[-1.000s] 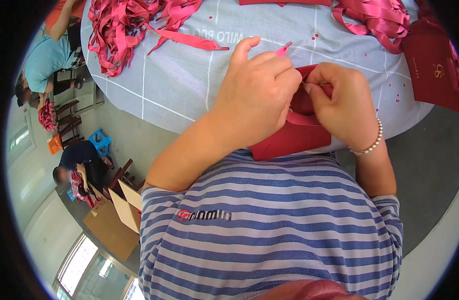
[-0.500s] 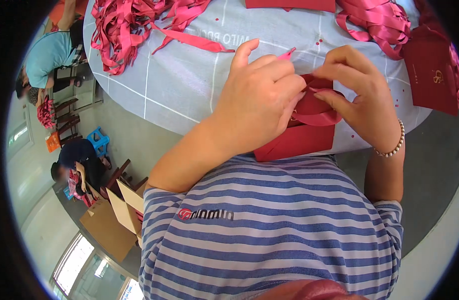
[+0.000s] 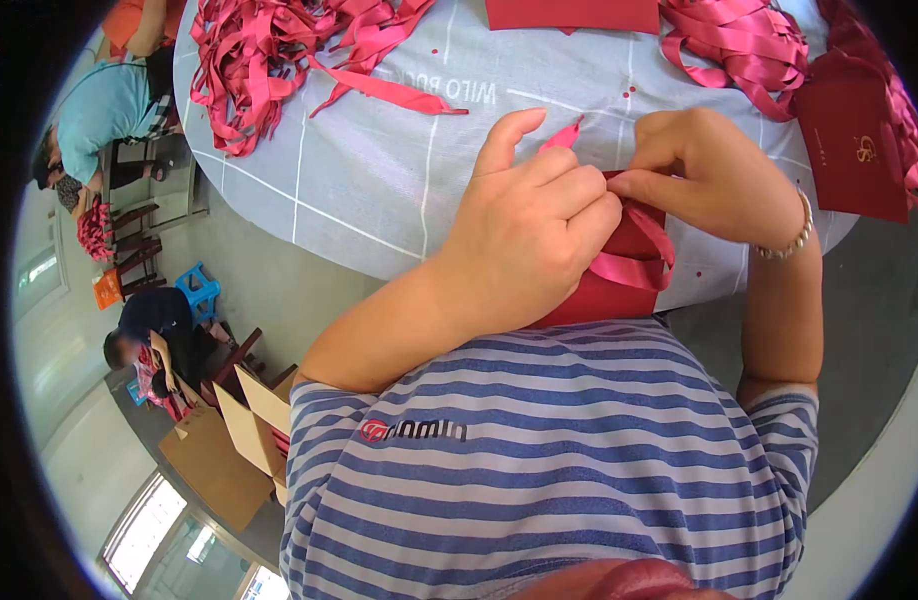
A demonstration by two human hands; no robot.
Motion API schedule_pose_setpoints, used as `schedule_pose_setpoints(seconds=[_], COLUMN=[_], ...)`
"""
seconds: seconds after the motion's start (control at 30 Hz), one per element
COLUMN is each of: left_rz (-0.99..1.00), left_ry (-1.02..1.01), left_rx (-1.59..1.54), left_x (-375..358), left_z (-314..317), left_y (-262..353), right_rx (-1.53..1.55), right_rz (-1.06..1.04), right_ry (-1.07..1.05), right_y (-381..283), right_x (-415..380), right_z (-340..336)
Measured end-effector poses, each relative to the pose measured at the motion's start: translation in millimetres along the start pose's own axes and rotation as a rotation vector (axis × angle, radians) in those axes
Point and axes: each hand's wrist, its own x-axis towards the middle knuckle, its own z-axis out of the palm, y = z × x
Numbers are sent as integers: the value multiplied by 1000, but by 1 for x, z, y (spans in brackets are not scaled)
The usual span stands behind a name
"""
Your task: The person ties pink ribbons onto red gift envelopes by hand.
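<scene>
A dark red paper bag or envelope [image 3: 634, 238] lies at the table's near edge, partly covered by my hands. A pink-red satin ribbon [image 3: 631, 270] loops over it. My left hand [image 3: 534, 230] is closed on the ribbon with its index finger raised; a pointed ribbon end [image 3: 562, 134] sticks out beyond the knuckles. My right hand [image 3: 704, 180], wearing a beaded bracelet, pinches the ribbon between thumb and fingers, right beside the left fingertips. The exact pinch point is hidden by the fingers.
Ribbon heaps lie at the far left [image 3: 244, 80] and far right [image 3: 739, 50] of the grey tablecloth [image 3: 359, 190]. Red printed bags [image 3: 854, 145] stand at the right edge. Beyond the table are co-workers, a blue stool [image 3: 199, 290] and an open cardboard box [image 3: 214, 460].
My right hand has drawn in to my left fingertips, its fingers now pinched together. The ribbon loop hangs lower and narrower over the red bag. The view has shifted slightly.
</scene>
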Motion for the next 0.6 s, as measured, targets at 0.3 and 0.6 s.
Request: schedule_pose_setpoints(seconds=[0.3,0.6], left_rz=[-83,-130], left_ry=[-18,-22], left_rx=[-129,-250], left_x=[-2,3], left_z=[-7,-7], left_y=[3,-1], right_rx=[66,339], right_rz=[203,2], right_ry=[142,61], right_y=[30,45], right_x=[25,31], right_z=[8,31])
